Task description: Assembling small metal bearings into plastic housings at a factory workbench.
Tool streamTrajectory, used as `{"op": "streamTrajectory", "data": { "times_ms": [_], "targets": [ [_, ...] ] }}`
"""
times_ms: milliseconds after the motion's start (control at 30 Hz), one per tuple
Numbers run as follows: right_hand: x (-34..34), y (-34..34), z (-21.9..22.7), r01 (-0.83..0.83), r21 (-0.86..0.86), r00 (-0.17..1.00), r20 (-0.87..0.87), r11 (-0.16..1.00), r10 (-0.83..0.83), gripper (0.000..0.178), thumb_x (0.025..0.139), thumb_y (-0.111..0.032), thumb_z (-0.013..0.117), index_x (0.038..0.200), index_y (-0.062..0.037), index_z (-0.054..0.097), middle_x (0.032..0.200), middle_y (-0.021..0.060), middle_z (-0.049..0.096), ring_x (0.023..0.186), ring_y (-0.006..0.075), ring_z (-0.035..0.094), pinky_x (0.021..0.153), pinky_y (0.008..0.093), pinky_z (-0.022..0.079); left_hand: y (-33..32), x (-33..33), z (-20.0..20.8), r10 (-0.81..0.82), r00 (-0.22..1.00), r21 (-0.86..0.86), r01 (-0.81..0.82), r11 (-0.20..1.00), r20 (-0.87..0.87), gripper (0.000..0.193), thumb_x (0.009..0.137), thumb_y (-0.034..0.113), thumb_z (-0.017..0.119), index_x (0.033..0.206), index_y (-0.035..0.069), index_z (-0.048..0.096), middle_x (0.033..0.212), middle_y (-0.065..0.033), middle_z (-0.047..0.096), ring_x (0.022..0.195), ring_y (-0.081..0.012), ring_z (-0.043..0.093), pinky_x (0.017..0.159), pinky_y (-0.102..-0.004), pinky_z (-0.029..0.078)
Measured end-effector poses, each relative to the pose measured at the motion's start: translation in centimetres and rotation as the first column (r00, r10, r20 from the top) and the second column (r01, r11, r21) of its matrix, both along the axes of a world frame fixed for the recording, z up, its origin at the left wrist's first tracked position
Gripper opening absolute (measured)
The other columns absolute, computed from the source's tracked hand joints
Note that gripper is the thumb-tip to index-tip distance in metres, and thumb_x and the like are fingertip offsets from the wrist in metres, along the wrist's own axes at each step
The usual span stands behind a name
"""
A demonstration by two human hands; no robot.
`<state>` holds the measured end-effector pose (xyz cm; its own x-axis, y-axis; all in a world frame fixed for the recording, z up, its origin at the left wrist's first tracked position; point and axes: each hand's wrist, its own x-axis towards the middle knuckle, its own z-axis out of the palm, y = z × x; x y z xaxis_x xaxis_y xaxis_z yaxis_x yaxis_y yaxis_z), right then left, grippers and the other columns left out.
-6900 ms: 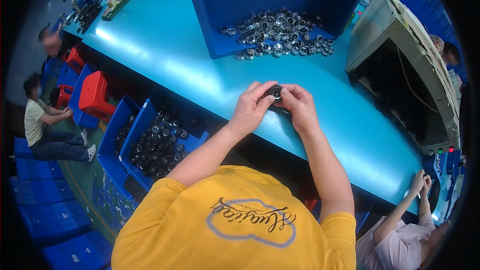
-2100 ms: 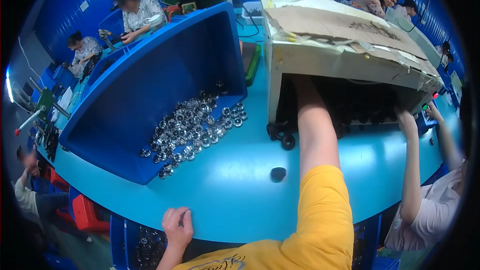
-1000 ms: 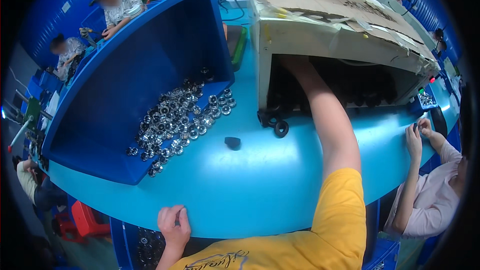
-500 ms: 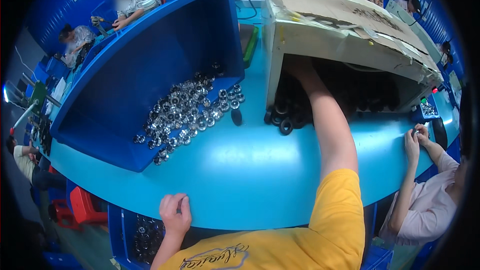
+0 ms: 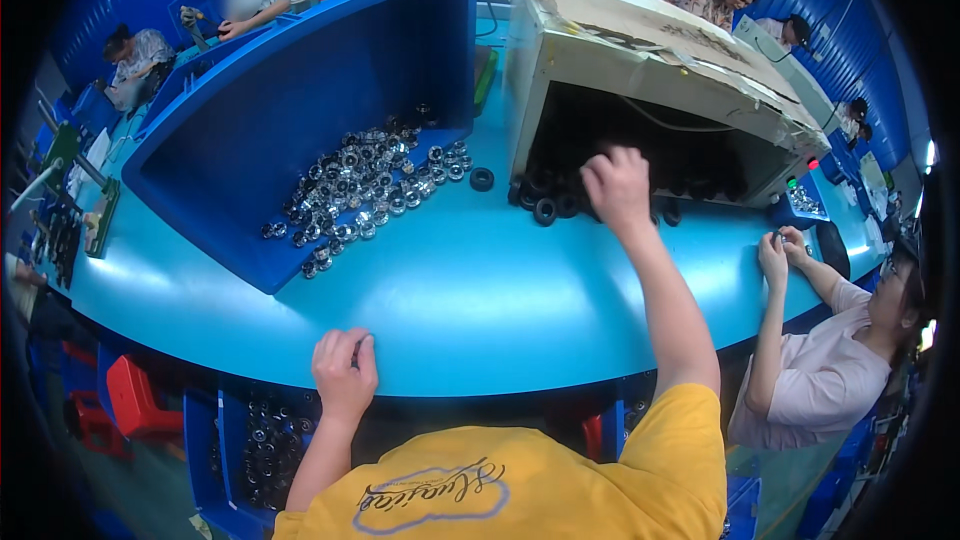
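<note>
My left hand [image 5: 345,372] rests at the table's near edge with its fingers curled closed. A small greyish bit shows by its thumb, too small to name. My right hand [image 5: 618,188] is at the mouth of an off-white box [image 5: 640,65], back upward, its fingers loosely bent and a little apart. Nothing shows between them. Black rings [image 5: 545,210] lie around it along the box's opening, and more are in the dark inside. A single black ring [image 5: 482,179] lies nearer the blue bin [image 5: 300,90]. Shiny clear-and-black round parts [image 5: 370,185] are heaped at the bin's open side.
A blue table [image 5: 450,310] runs across the view. At the right a co-worker's hands [image 5: 782,252] hold a small part, beside a small blue container [image 5: 800,202]. Below the table's left edge stand a blue crate [image 5: 235,460] of dark parts and a red stool [image 5: 140,400].
My right hand has come back out of the box to its opening. Black rings at the mouth have shifted. The whole view has tilted, while my left hand stays curled at the edge.
</note>
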<state>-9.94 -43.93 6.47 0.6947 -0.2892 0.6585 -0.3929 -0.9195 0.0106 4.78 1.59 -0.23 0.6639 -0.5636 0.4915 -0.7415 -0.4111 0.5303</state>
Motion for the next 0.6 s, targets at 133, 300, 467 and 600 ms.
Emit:
{"op": "streamTrajectory", "data": {
  "times_ms": [133,300,467,600],
  "targets": [
    [3.7,7.0,-1.6,-0.388,0.010,0.921,-0.036,0.922,0.388,0.021,0.080,-0.011,0.072,0.099,-0.0059,0.069,0.117,0.0108,0.065,0.109,0.0304,0.062,0.087,0.0403,0.056,0.3,-0.1,0.0,-0.002,1.000,-0.014,0.002,1.000,0.011,0.005,0.085,0.003,0.071,0.088,0.006,0.068,0.074,-0.0074,0.058,0.069,-0.0290,0.058,0.067,-0.0414,0.045],
    [11.3,10.0,-7.0,-0.185,0.014,0.968,-0.172,0.983,0.184,0.035,0.086,-0.007,0.060,0.120,0.0014,0.061,0.124,0.0189,0.061,0.114,0.0332,0.061,0.084,0.0395,0.060,0.6,-0.1,0.0,0.004,1.000,-0.034,-0.004,0.999,-0.016,0.005,0.085,0.003,0.071,0.088,0.006,0.068,0.075,-0.0084,0.059,0.070,-0.0300,0.059,0.067,-0.0420,0.046],
    [12.9,10.1,-7.6,0.044,0.074,0.929,-0.369,0.996,-0.013,0.030,0.086,-0.007,0.061,0.115,-0.0021,0.062,0.118,0.0187,0.061,0.105,0.0329,0.063,0.076,0.0382,0.063,0.5,-0.2,0.2,0.001,1.000,-0.048,-0.002,0.999,-0.030,0.006,0.084,0.004,0.072,0.089,0.007,0.069,0.074,-0.0081,0.058,0.069,-0.0296,0.059,0.066,-0.0415,0.047],
    [10.2,11.4,-6.5,-0.012,0.099,0.906,-0.419,0.995,0.052,0.026,0.087,-0.007,0.060,0.113,-0.0067,0.062,0.113,0.0140,0.063,0.098,0.0314,0.065,0.077,0.0399,0.061,0.9,-0.2,-0.1,0.000,1.000,-0.058,0.000,0.998,0.002,0.006,0.084,0.004,0.072,0.089,0.007,0.069,0.073,-0.0081,0.058,0.067,-0.0286,0.058,0.064,-0.0404,0.047]
  ]
}}
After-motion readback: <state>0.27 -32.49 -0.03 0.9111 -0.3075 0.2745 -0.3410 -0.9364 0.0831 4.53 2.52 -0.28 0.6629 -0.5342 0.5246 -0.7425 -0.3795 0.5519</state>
